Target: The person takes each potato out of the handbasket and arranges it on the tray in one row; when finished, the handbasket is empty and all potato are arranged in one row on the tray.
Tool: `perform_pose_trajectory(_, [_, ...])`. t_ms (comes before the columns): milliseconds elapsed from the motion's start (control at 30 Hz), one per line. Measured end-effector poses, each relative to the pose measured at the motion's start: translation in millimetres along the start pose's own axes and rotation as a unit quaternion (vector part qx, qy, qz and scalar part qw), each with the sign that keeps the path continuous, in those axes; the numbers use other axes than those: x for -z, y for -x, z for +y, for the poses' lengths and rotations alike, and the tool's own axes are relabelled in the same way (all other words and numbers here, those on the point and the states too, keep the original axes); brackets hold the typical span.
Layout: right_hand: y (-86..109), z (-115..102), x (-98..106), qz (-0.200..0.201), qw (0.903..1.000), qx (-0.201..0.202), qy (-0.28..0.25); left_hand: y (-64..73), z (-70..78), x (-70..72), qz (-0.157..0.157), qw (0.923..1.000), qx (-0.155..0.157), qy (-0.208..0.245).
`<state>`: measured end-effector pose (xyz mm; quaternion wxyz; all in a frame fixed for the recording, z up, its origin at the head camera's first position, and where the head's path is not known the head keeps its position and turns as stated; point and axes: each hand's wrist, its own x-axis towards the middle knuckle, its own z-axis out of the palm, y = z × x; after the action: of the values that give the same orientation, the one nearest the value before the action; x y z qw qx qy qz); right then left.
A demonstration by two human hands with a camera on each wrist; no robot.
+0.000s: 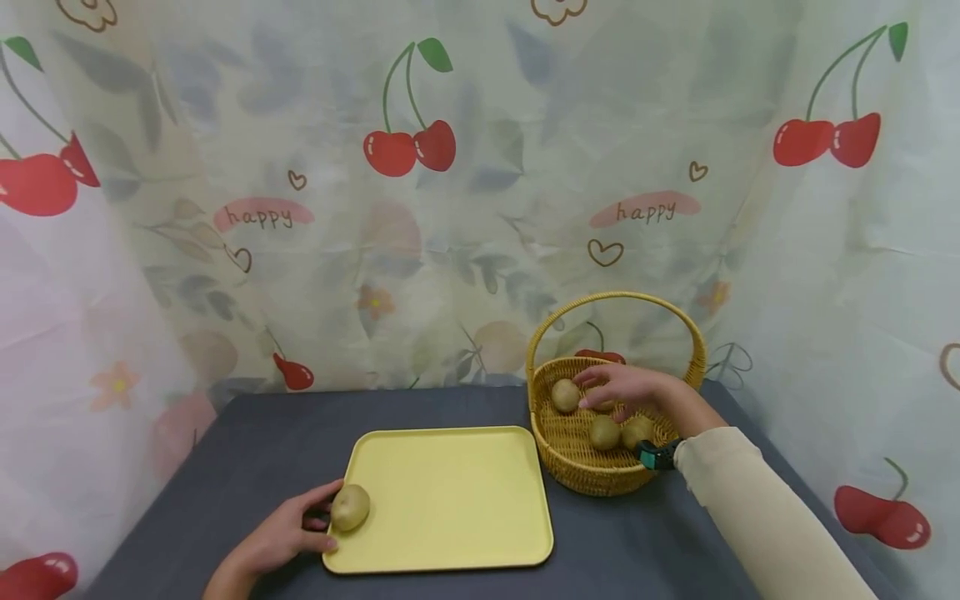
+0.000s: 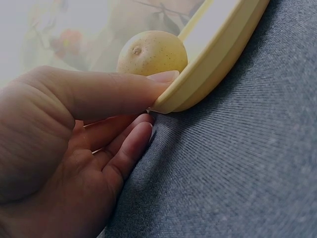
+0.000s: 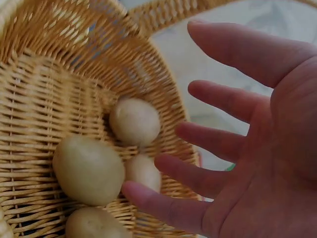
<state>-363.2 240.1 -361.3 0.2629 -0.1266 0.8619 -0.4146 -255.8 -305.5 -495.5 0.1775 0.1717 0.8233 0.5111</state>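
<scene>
At the left end of the yellow tray (image 1: pixel 450 500), my left hand (image 1: pixel 273 537) holds the rim. In the left wrist view its thumb (image 2: pixel 124 91) lies along the rim, with the other fingers curled below. A single potato (image 1: pixel 350 507) sits on the tray close to this hand. My right hand (image 1: pixel 630 389) is over the wicker basket (image 1: pixel 592 481), fingers spread and nothing in them. Inside the basket lie several potatoes; one round potato (image 3: pixel 89 170) shows large in the right wrist view, near the little finger. Part of another potato is hidden behind the right hand in the head view.
The basket's tall arched handle (image 1: pixel 615 295) rises behind the right hand. A dark grey cloth (image 1: pixel 292 442) covers the table. Curtains (image 1: pixel 480 208) printed with cherries hang behind the table and at both sides. A dark watch (image 1: pixel 657 455) is on my right wrist.
</scene>
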Motion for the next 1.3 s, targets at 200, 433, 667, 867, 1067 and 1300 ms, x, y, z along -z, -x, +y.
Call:
perform_pose_trajectory(200, [-8.1,15.4,-3.8,-0.001,0.9985,-0.044,0.033,-1.1,2.4,-2.3,0.002,1.0,0.009,0.0])
perform_pose_trajectory(433, [-11.4,21.5,-12.7,-0.006,0.9982,-0.045,0.039,-2.4,6.7,-0.2,0.0,1.0,0.007,0.004])
perform_pose_trajectory(667, [-12.7,24.7,-24.4,-0.014,0.9947,-0.032,0.097,-2.0,7.7,1.2,0.003,0.9999,0.007,-0.01])
perform_pose_trajectory(867, [-11.7,34.3,-33.3,-0.012,0.9805,0.015,0.196,-1.8,2.8,1.0,0.004,0.9998,0.017,-0.006])
perform_pose_trajectory(1067, [-13.4,37.9,-38.2,0.02,0.9692,0.038,0.243,-1.1,-0.3,1.3,0.004,0.9997,0.022,-0.003])
perform_pose_trajectory(1300, [-13.7,41.2,-44.7,0.041,0.963,0.048,0.262,-0.4,-1.3,1.2,0.006,0.9998,0.021,-0.003])
